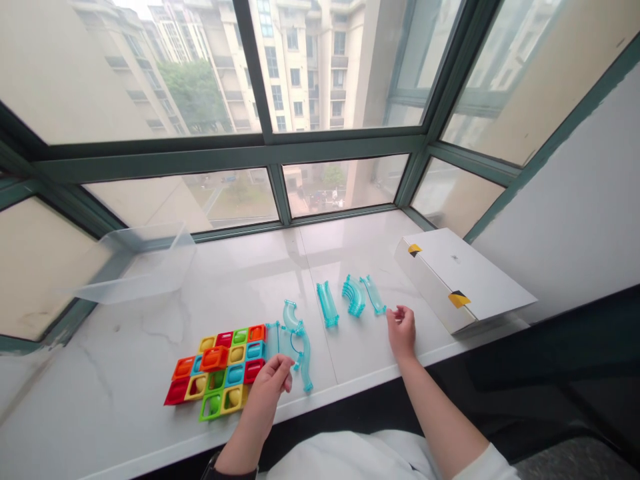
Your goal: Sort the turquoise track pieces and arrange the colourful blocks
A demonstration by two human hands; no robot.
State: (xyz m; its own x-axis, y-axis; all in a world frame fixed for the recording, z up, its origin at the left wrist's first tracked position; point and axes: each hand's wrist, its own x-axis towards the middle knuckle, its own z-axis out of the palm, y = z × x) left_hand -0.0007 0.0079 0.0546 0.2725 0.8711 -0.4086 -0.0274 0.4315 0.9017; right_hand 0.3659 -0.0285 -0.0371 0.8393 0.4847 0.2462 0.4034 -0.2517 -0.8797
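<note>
My left hand (273, 379) is closed, fingertips pinched together beside a group of clear teal track pieces (307, 367); anything in the pinch is too small to make out. Above them lies a curved teal piece (290, 317). My right hand (403, 331) has its fingers curled shut near the lower end of a narrow teal track piece (373, 295); I cannot tell if it grips it. To its left are a ribbed curved piece (354, 295) and a straight teal track (327, 305). Colourful square blocks (235, 375) in red, orange, yellow, green and blue lie left of my left hand.
A clear plastic bin (145, 267) stands at the left back of the white marbled counter (240, 273). A white box (465, 280) with yellow-and-black tabs sits at the right. Green-framed windows (270, 150) rise behind, and the counter's front edge runs close to me.
</note>
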